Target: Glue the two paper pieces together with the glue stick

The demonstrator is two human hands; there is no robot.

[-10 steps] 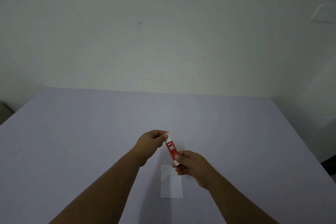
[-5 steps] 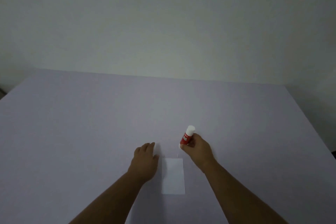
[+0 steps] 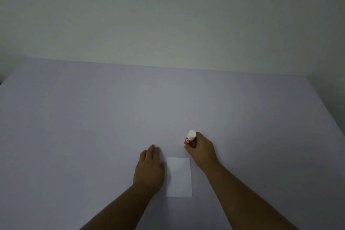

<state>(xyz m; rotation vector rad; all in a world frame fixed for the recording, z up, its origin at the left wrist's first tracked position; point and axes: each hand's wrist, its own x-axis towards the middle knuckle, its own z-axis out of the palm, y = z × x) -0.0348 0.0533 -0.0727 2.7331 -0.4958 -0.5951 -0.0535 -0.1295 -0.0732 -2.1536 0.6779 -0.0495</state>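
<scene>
Now we saw the right hand [image 3: 202, 150] grasping the glue stick [image 3: 189, 138] upright on the table [image 3: 74, 127], just beyond the white paper [image 3: 179, 176]; the left hand [image 3: 149, 168] lay flat, released, beside it.

My left hand [image 3: 149, 168] and right hand [image 3: 202, 152] are bare, with no gloves, rings or watch showing. Both of my forearms are uncovered right down to the bottom edge of the view, no sleeve reaching them.
</scene>
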